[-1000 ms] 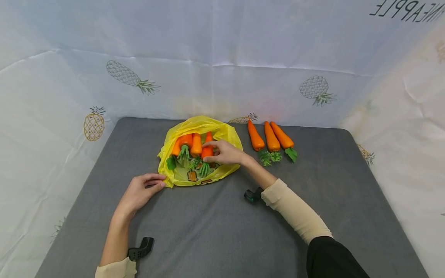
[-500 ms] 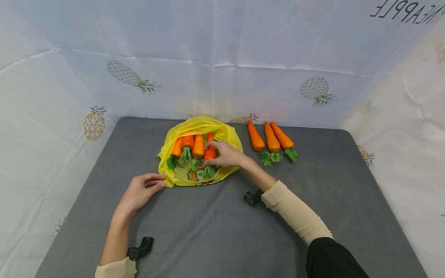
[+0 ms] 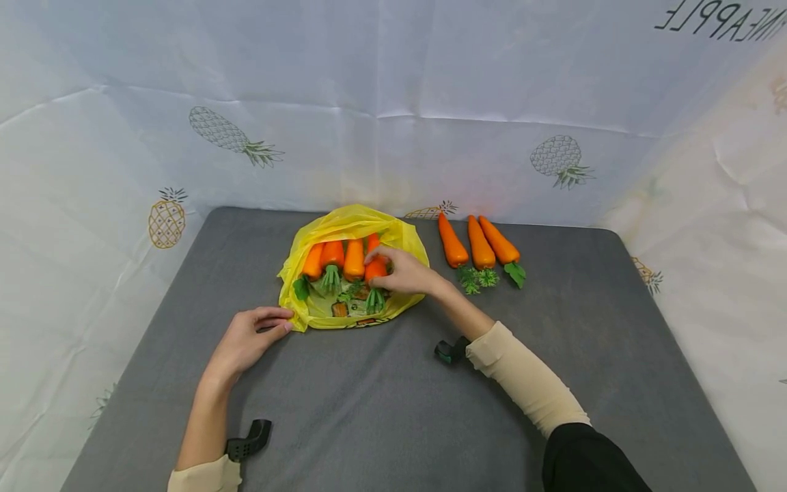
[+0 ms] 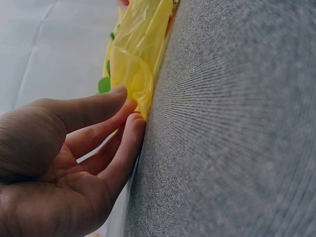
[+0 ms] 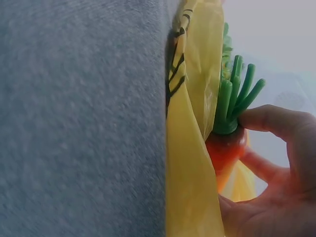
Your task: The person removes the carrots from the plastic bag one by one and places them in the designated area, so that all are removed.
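A yellow plastic bag (image 3: 350, 215) lies with its mouth toward me, several orange carrots side by side inside it. My right hand (image 3: 404, 272) reaches into the mouth and grips the rightmost carrot (image 3: 376, 270). In the right wrist view, thumb and fingers hold that carrot's thick end, just below its green stems (image 5: 238, 98). My left hand (image 3: 249, 336) pinches the bag's near left corner. Thumb and fingertips meet the yellow film close to the tabletop in the left wrist view. The tips of the bagged carrots are partly hidden under the bag's upper side.
Right of the bag lie three more carrots, one on the left (image 3: 453, 242), one in the middle (image 3: 481, 244) and one on the right (image 3: 499, 240), leaves toward me. A grey cloth (image 3: 356, 396) covers the table. A pineapple-print curtain (image 3: 393, 164) hangs behind.
My right hand has shifted slightly right with the carrot inside the bag, and the neighbouring carrots sit a little further right too. My left hand stays put at the corner.
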A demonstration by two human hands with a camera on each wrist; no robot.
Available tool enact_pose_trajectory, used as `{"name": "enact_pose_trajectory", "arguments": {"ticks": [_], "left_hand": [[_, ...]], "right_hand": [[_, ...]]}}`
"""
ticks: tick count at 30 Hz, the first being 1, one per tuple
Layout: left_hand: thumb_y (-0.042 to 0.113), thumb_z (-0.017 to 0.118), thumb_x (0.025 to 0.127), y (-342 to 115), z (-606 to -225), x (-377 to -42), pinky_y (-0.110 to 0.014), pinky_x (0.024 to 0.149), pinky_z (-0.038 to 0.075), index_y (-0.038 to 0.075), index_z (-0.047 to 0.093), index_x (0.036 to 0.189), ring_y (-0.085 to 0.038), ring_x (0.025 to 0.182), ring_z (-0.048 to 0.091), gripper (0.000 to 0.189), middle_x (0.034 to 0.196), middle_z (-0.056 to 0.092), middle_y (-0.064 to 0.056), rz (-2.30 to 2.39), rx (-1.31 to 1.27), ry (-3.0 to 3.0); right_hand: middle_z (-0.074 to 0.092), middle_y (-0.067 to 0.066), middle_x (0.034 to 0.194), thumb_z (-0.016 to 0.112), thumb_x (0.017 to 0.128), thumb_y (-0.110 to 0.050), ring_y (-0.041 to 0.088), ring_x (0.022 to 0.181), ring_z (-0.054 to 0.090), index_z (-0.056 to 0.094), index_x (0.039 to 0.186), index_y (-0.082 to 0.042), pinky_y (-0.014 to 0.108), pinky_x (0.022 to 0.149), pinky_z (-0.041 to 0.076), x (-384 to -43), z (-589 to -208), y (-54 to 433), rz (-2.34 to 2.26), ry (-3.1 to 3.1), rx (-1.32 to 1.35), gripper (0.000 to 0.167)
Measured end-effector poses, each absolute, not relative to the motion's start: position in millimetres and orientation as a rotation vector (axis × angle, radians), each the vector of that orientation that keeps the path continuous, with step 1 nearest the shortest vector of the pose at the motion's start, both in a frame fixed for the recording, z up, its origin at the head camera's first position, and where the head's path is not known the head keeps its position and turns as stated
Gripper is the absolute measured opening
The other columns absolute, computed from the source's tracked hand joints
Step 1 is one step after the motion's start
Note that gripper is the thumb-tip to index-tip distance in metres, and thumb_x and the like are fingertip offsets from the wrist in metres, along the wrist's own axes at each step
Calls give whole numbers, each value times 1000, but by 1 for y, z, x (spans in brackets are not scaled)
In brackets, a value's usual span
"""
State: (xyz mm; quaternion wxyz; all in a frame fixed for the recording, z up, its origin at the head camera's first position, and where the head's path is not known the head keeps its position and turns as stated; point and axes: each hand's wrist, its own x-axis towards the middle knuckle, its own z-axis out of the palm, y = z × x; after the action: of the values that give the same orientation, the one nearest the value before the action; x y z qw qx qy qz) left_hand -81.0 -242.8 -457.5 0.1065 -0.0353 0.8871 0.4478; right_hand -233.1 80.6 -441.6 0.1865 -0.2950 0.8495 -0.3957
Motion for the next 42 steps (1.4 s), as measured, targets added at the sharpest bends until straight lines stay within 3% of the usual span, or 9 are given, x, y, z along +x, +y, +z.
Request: {"name": "enact_pose_trajectory", "arguments": {"ticks": [7,11,14,18,25,29,35,38,42], "left_hand": [[25,72,107,-242,-457,-81,-17,90,49,5,73,136,-34,128,69,35,131,77,-17,1324,-103,2616],[25,72,107,-242,-458,-80,-19,92,50,5,74,136,-35,128,69,35,131,77,-17,1320,-101,2621],[25,72,107,-242,-458,-80,-24,94,50,5,74,136,-35,128,69,35,131,77,-17,1314,-99,2625],[25,72,107,-242,-457,-79,-24,95,50,5,74,135,-35,128,69,34,130,77,-17,1310,-98,2631],[25,72,107,-242,-457,-79,-22,93,50,6,74,135,-33,127,70,34,130,77,-17,1311,-100,2632],[25,72,107,-241,-458,-80,-27,96,51,6,74,135,-34,127,69,34,130,77,-17,1310,-102,2630],[25,72,107,-242,-457,-80,-25,95,50,5,74,136,-35,128,69,35,130,77,-17,1312,-102,2629],[25,72,107,-242,-457,-80,-21,92,50,5,74,136,-34,127,69,34,130,77,-17,1314,-104,2630],[25,72,107,-242,-458,-81,-21,92,50,6,74,136,-33,127,69,34,130,77,-17,1314,-99,2630]], "right_hand": [[64,18,121,73,102,-18,10,54,34,64,138,-8,27,60,40,-236,-434,86,-1193,2357,-820,38],[65,20,127,73,104,-17,18,56,49,62,140,-6,28,62,46,-237,-430,87,-1255,2326,-828,39],[62,21,141,73,105,-17,30,88,69,62,142,-6,29,68,53,-237,-429,87,-1295,2310,-815,40],[55,19,153,73,105,-18,39,129,63,61,144,-7,35,80,59,-236,-427,85,-1326,2301,-795,42],[54,19,147,72,106,-14,48,101,76,59,143,-7,59,89,62,-234,-425,83,-1452,2186,-747,40],[53,18,148,72,106,-14,45,113,74,59,144,-8,54,95,63,-230,-420,85,-1453,2160,-750,41],[55,14,151,71,106,-15,38,144,55,60,144,-7,44,96,61,-223,-412,87,-1393,2160,-845,40],[56,15,150,71,106,-14,37,141,59,59,144,-6,46,94,62,-218,-407,87,-1367,2119,-903,41],[56,16,149,71,106,-14,41,114,73,58,145,-8,45,87,62,-210,-400,89,-1325,2063,-927,41]]}}
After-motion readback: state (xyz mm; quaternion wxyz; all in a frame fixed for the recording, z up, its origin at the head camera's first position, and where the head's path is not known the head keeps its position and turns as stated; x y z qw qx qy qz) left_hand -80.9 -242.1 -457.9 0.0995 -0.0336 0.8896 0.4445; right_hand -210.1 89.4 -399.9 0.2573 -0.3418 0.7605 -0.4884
